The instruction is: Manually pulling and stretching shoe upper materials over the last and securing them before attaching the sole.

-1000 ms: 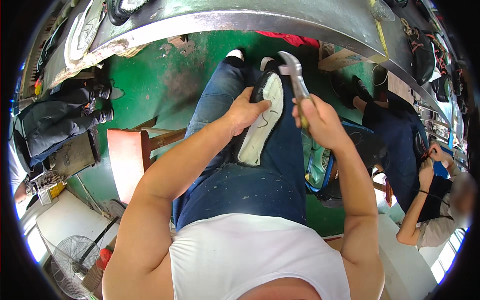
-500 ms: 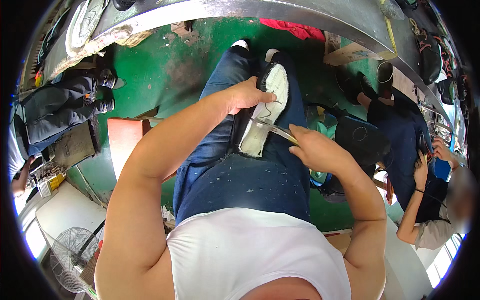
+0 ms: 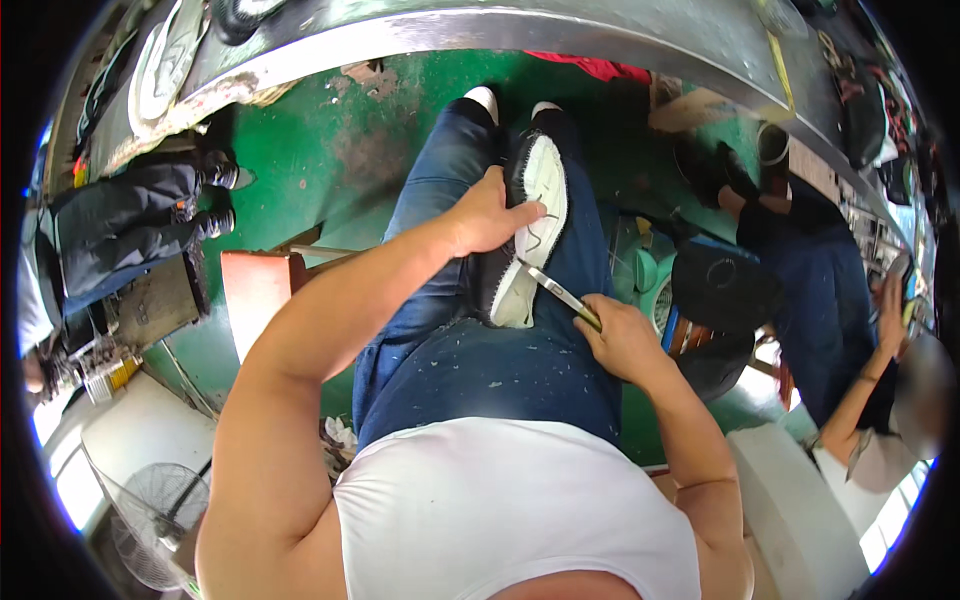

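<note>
The shoe (image 3: 528, 232) lay sole up on the person's lap. The left hand (image 3: 484, 214) pressed it down with fingers curled over its side. The right hand (image 3: 622, 340) gripped a knife (image 3: 556, 290), its tip at the sole. The shoe looked light and bendable, best held at the firmer sole edge.

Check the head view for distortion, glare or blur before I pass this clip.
Head view: strong fisheye bend, the bench edge arcs across the top, with black corners; daylight washes out the lower left and right edges; the shoe, blade and both hands stay sharp.
</note>
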Demonstrator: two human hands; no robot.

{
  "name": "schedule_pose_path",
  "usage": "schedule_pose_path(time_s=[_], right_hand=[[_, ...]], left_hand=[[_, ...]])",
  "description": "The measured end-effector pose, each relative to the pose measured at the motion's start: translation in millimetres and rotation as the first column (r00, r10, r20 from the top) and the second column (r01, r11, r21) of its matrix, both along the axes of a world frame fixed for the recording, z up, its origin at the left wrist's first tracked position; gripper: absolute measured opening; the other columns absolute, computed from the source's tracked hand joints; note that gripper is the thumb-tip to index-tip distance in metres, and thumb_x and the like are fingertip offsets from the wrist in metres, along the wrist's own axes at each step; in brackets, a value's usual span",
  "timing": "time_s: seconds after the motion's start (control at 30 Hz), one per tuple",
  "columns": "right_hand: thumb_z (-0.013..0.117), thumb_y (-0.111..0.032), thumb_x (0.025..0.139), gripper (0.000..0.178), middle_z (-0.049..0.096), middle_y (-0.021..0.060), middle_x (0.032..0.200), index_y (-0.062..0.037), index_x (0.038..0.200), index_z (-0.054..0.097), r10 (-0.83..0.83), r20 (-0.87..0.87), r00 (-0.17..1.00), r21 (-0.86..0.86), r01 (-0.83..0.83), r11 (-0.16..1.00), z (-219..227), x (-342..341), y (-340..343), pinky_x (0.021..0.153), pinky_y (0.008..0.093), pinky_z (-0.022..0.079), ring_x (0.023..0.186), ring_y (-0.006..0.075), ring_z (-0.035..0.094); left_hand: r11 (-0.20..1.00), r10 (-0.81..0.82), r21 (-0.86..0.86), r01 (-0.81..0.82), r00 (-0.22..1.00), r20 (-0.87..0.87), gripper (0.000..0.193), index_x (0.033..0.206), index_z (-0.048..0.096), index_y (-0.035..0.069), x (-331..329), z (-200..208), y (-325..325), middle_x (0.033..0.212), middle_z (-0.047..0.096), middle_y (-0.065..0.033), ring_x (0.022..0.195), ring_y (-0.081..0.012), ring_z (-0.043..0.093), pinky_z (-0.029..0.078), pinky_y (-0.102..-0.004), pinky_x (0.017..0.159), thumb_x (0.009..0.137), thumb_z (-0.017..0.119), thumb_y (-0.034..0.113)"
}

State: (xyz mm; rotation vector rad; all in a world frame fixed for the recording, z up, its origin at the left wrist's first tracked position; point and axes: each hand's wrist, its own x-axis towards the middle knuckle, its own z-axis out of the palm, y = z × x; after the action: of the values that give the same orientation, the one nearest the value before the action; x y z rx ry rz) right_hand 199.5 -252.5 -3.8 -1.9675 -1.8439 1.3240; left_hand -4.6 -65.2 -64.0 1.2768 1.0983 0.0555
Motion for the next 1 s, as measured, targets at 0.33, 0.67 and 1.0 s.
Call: schedule_pose_path(time_s=[0.33, 0.67, 1.0], right_hand=[[0.062, -0.014, 0.089, 0.023, 0.065, 0.0261, 0.091, 0.0006, 0.106, 0.057, 0.149, 0.233, 0.961, 0.095, -0.175, 0.98, 15.7, -10.7, -35.4, 0.077, 0.0465, 0.055, 0.088, 0.0383, 0.068], [0.06, -0.021, 0.1, 0.019, 0.068, 0.0029, 0.079, -0.0022, 0.096, 0.063, -0.242, -0.422, 0.874, -0.734, -0.174, 0.656, 3.5, 63.4, 9.2, 0.052, 0.0262, 0.047, 0.058, 0.0096, 0.061], [0.042, -0.033, 0.106, 0.04, 0.065, 0.0115, 0.074, 0.0023, 0.098, 0.06, -0.113, -0.094, 0.989, -0.203, 0.092, 0.975, 6.6, 13.1, 107.3, 0.064, 0.0359, 0.05, 0.065, 0.0228, 0.064]], left_hand=[[0.969, 0.123, 0.2, -0.144, 0.986, 0.115, 0.098, 0.16, 0.008, 0.009, -1.9, -12.3, -66.1, 0.155, 0.026, -0.0239, 0.145, -0.0345, 0.029, 0.025, -0.0399, 0.119, 0.087, 0.072, 0.02], [0.97, -0.113, 0.23, 0.084, 0.987, 0.115, 0.113, 0.155, -0.024, 0.005, -41.3, -10.8, -96.1, 0.163, -0.012, -0.0282, 0.154, -0.0385, -0.005, 0.01, -0.04, 0.124, 0.09, 0.067, 0.021], [0.999, -0.005, 0.033, -0.002, 0.977, 0.214, 0.11, 0.155, -0.023, 0.006, -39.1, -19.3, -86.5, 0.164, -0.011, -0.0257, 0.154, -0.036, -0.002, 0.01, -0.036, 0.123, 0.091, 0.066, 0.018]])
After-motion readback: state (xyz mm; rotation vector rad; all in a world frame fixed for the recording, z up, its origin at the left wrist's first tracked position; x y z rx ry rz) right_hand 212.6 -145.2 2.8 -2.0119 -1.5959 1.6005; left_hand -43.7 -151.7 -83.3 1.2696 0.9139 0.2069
